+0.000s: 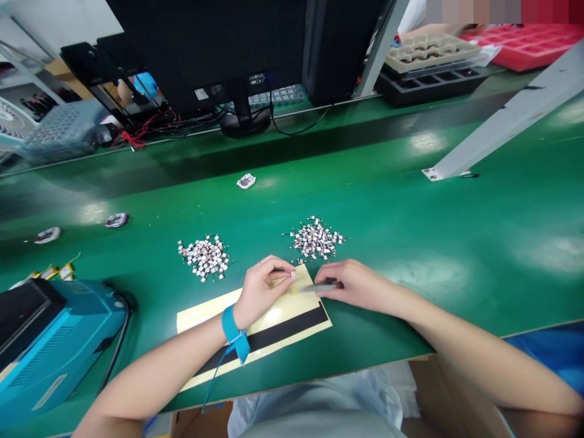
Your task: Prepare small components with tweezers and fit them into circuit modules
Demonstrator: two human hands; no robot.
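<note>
Bench (pixel 456 243): smooth, glossy green finish. Tweezers (pixel 314 288): dull metal. Sheet (pixel 292 319): glossy yellow paper, matt black strip. Small parts (pixel 314 238): shiny metal leads. Wrist strap (pixel 235 331): matt blue cloth. Far-right tray (pixel 524 45): red plastic. Near-left case (pixel 55 347): smooth teal plastic.

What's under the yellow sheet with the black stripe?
The yellow sheet lies on the green workbench. The bench shows around its edges, but whatever is right beneath the sheet is covered, so it can't be seen.
</note>
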